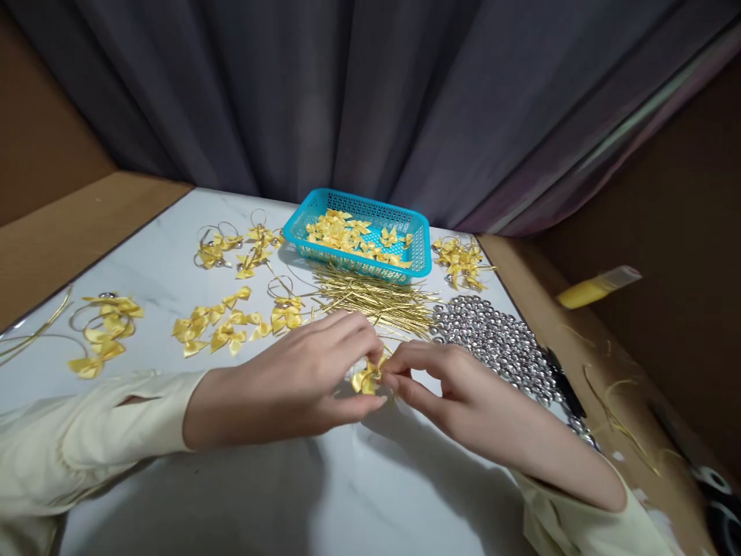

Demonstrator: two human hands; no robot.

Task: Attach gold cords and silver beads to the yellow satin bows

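Yellow satin bow (366, 379), small, glossy, pinched between both hands' fingertips

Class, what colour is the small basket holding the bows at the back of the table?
Turquoise blue basket, seen best in the head view.

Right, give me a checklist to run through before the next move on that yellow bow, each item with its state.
1. Yellow bow pinched between both hands: ok.
2. Left hand fingers on the bow's left side: ok.
3. Right hand fingers at the bow's centre: ok.
4. Anything threaded through the bow: cannot tell, fingers hide it.
5. Gold cords piled just behind the hands: ok.
6. Silver bells heaped beside the right hand; blue basket holding more bows: ok.
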